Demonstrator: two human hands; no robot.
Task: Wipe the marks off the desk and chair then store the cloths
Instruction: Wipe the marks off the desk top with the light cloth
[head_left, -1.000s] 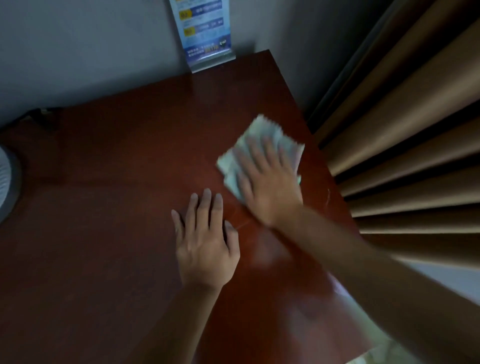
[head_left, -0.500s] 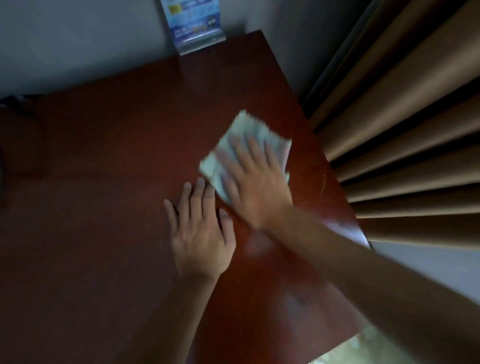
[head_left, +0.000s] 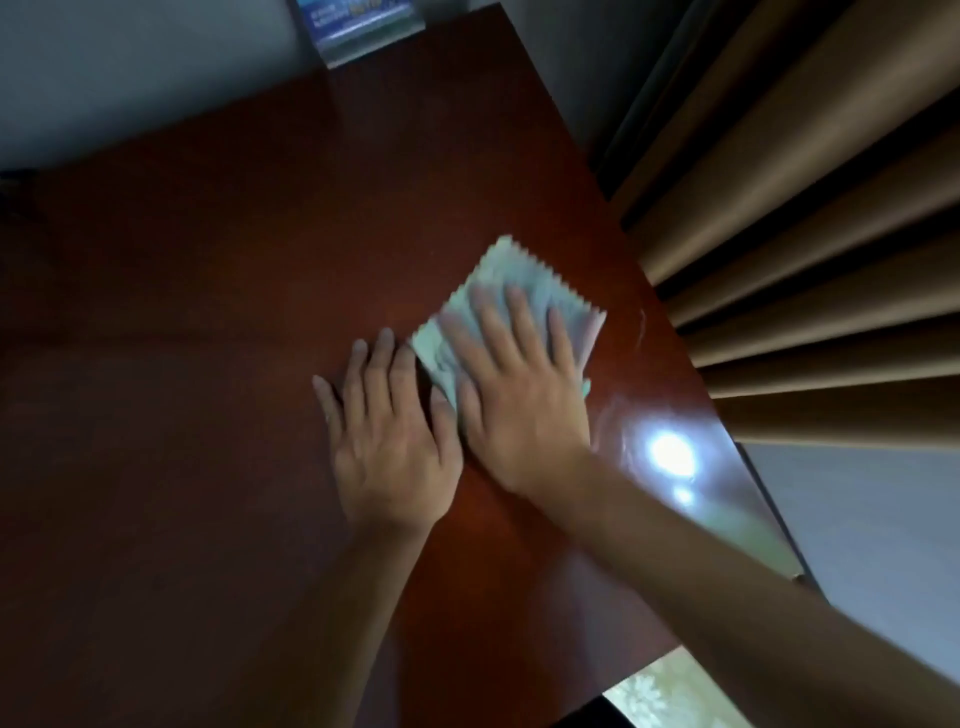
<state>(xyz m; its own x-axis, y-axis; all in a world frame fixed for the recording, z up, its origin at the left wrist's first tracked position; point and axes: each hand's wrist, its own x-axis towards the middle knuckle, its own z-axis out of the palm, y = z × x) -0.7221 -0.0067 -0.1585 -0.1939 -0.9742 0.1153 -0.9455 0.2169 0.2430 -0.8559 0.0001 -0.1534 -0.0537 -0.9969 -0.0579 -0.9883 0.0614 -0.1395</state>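
A dark reddish-brown desk (head_left: 208, 312) fills the view. A pale green and white cloth (head_left: 514, 270) with a zigzag edge lies flat on its right half. My right hand (head_left: 514, 395) presses down on the cloth with the fingers spread, covering most of it. My left hand (head_left: 389, 441) rests flat on the bare wood just left of the cloth, its thumb touching my right hand. A faint pale streak (head_left: 641, 327) shows on the wood right of the cloth. No chair is in view.
A blue card in a clear stand (head_left: 358, 26) sits at the desk's far edge against the grey wall. Brown pleated curtains (head_left: 805, 234) hang close along the right side. A light glare (head_left: 670, 452) reflects on the desk near its right edge.
My right hand has slid the cloth left, until it lies right beside my left hand. The camera has tilted down, so the card stand sits higher in view.
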